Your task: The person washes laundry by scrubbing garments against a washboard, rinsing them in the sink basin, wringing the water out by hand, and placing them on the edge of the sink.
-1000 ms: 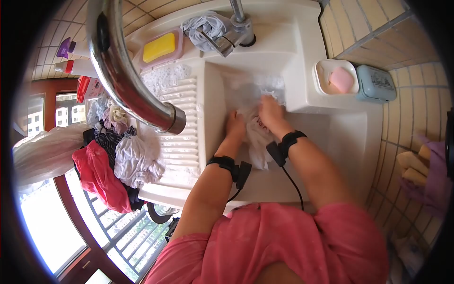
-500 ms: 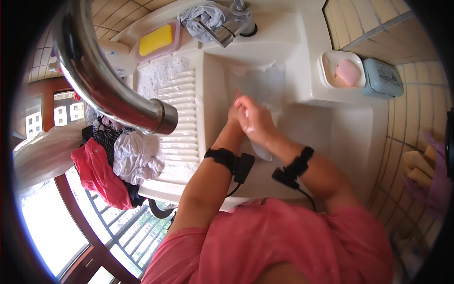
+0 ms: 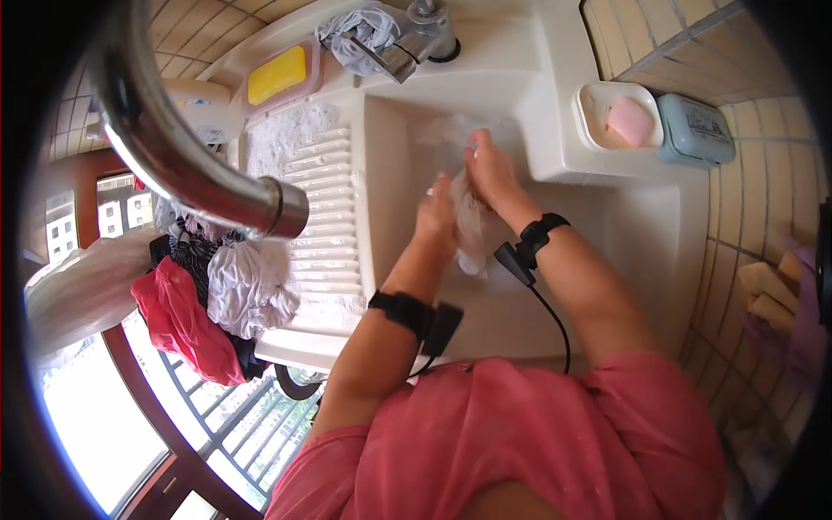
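A wet, whitish cloth (image 3: 471, 232) hangs in the basin of the white sink (image 3: 390, 156), between my two hands. My right hand (image 3: 492, 176) grips its upper part, fingers curled towards the far wall of the basin. My left hand (image 3: 437, 218) is closed against the cloth's left side, a little lower and nearer to me. Part of the cloth is hidden behind the fingers. Cloudy water (image 3: 433, 130) shows at the far end of the basin.
Left of the basin is a ribbed washboard (image 3: 322, 208) with suds. A chrome spout (image 3: 282, 208) arches over it. Beyond lie yellow soap (image 3: 277, 75) and a grey cloth (image 3: 360, 39) by the tap (image 3: 425, 39). Pink soap (image 3: 630, 121) sits right; piled clothes (image 3: 247, 286) left.
My hands were clasped together; now they are apart, with the cloth showing between them. The right hand has moved farther away from me. The view has shifted slightly.
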The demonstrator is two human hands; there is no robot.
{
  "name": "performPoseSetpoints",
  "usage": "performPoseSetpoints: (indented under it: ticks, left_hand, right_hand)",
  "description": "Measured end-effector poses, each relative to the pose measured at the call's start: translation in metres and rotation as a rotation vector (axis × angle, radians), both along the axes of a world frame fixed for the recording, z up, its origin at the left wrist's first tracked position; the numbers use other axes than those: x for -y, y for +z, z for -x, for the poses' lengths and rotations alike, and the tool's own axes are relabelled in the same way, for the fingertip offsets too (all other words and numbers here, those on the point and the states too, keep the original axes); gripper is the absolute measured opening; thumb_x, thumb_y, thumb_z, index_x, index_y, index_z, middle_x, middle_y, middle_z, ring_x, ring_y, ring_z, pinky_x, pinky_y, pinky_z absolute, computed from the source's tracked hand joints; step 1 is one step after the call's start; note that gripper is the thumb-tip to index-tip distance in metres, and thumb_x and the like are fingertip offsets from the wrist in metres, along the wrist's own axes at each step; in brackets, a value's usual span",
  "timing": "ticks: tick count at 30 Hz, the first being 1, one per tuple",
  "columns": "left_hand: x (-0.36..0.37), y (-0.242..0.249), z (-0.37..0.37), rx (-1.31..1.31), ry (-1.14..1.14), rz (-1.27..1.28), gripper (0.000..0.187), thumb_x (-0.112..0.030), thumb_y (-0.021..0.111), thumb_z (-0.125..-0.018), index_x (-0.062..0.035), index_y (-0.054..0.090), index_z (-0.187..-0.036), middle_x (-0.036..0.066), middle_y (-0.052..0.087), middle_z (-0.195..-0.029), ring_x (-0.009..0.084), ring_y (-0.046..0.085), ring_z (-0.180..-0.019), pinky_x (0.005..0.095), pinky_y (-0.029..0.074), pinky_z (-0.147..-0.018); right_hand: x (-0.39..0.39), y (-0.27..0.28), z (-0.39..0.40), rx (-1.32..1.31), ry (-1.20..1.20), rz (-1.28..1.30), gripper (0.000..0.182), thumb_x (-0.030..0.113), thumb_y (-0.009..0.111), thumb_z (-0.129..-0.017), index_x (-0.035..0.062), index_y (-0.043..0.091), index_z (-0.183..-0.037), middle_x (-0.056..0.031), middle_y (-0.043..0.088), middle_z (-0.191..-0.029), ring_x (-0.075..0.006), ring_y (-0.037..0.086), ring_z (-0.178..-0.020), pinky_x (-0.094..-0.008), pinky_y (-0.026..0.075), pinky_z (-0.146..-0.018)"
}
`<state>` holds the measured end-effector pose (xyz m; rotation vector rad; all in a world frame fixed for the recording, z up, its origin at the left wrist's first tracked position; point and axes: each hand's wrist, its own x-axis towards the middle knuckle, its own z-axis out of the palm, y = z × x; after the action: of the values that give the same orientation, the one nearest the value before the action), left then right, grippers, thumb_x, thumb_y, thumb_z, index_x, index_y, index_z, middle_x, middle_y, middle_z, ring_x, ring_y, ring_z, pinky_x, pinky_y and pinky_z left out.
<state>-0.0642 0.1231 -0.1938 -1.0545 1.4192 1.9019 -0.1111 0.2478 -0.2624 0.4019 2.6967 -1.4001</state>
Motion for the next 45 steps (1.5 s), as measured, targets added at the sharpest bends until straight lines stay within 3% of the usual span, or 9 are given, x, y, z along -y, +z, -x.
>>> performPoseSetpoints:
  ticks: [3, 5, 13, 16, 18, 22, 25, 38, 45]
  left_hand:
    - [0.027, -0.071, -0.001, -0.060, -0.102, 0.337, 0.062, -0.047, 0.057, -0.095, -0.0023, 0.050, -0.137, 0.015, 0.066, -0.110, 0.0270, 0.064, -0.105, 0.0394, 0.052, -0.091]
    - [0.036, -0.096, -0.014, -0.419, -0.668, 0.922, 0.058, -0.042, 0.052, -0.096, -0.0034, 0.047, -0.139, 0.021, 0.060, -0.127, 0.0343, 0.062, -0.113, 0.0454, 0.048, -0.098]
    - [0.035, -0.125, -0.005, 0.134, -0.294, -0.146, 0.039, -0.038, 0.046, -0.099, -0.0136, 0.055, -0.129, 0.012, 0.066, -0.113, 0.0276, 0.064, -0.104, 0.0442, 0.054, -0.090]
    - [0.025, -0.162, -0.026, -0.534, -0.544, -0.065, 0.038, -0.040, 0.046, -0.100, -0.0154, 0.057, -0.127, 0.012, 0.065, -0.117, 0.0251, 0.065, -0.102, 0.0410, 0.054, -0.087]
    - [0.010, -0.053, -0.022, 0.026, -0.018, -0.480, 0.032, -0.036, 0.043, -0.103, -0.0145, 0.058, -0.122, 0.007, 0.067, -0.108, 0.0236, 0.067, -0.089, 0.0385, 0.057, -0.075]
    - [0.031, -0.097, -0.008, -0.437, -0.444, 0.009, 0.038, -0.038, 0.047, -0.102, -0.0092, 0.059, -0.123, 0.009, 0.067, -0.112, 0.0235, 0.065, -0.103, 0.0397, 0.055, -0.083]
    - [0.020, -0.064, 0.012, -0.044, 0.079, -0.256, 0.039, -0.037, 0.048, -0.101, -0.0070, 0.061, -0.121, 0.012, 0.067, -0.108, 0.0248, 0.065, -0.102, 0.0400, 0.054, -0.084]
    - [0.055, -0.017, -0.011, -0.175, -0.462, 0.196, 0.076, -0.051, 0.063, -0.091, -0.0161, 0.033, -0.151, 0.011, 0.038, -0.151, 0.0315, 0.035, -0.139, 0.0542, 0.042, -0.101]
    - [0.028, -0.006, -0.037, -0.667, -0.741, 0.583, 0.079, -0.033, 0.072, -0.087, -0.0157, 0.030, -0.151, 0.012, 0.042, -0.148, 0.0245, 0.040, -0.136, 0.0460, 0.038, -0.109]
  right_hand:
    - [-0.002, -0.029, -0.008, -0.038, -0.120, -0.058, 0.027, 0.022, 0.057, -0.093, 0.0029, 0.057, -0.112, -0.0203, 0.069, -0.097, -0.0422, 0.065, -0.093, -0.0501, 0.051, -0.079]
    - [-0.009, -0.050, -0.034, -0.419, 0.574, -0.381, 0.024, 0.020, 0.060, -0.091, 0.0023, 0.058, -0.106, -0.0234, 0.066, -0.086, -0.0436, 0.063, -0.086, -0.0508, 0.051, -0.077]
    - [0.037, 0.063, -0.068, -0.088, 0.333, 0.323, 0.016, 0.016, 0.063, -0.092, 0.0103, 0.058, -0.106, -0.0188, 0.068, -0.095, -0.0423, 0.065, -0.090, -0.0473, 0.052, -0.077]
    - [0.039, 0.063, -0.072, -0.130, 0.405, 0.221, 0.017, 0.014, 0.064, -0.091, 0.0115, 0.058, -0.107, -0.0176, 0.068, -0.097, -0.0414, 0.066, -0.087, -0.0476, 0.052, -0.074]
    - [0.021, 0.040, -0.034, -0.001, 0.211, 0.080, 0.017, 0.016, 0.061, -0.091, 0.0128, 0.060, -0.107, -0.0159, 0.069, -0.089, -0.0395, 0.067, -0.084, -0.0478, 0.053, -0.073]
    - [0.032, 0.058, -0.039, 0.053, 0.108, 0.085, 0.017, 0.017, 0.058, -0.091, 0.0133, 0.062, -0.107, -0.0159, 0.070, -0.087, -0.0403, 0.067, -0.085, -0.0494, 0.052, -0.075]
    - [0.046, 0.067, -0.068, -0.171, 0.254, 0.259, 0.016, 0.020, 0.056, -0.093, 0.0128, 0.062, -0.106, -0.0171, 0.071, -0.089, -0.0412, 0.067, -0.085, -0.0494, 0.052, -0.075]
    - [-0.031, -0.029, -0.058, -0.237, 0.406, -0.420, 0.023, 0.023, 0.065, -0.090, 0.0089, 0.063, -0.109, -0.0237, 0.068, -0.089, -0.0442, 0.066, -0.088, -0.0493, 0.052, -0.076]
    - [0.010, 0.161, -0.045, 0.206, 0.360, 0.823, 0.020, 0.015, 0.065, -0.086, -0.0034, 0.062, -0.094, -0.0084, 0.065, -0.080, -0.0130, 0.065, -0.075, -0.0287, 0.050, -0.066]
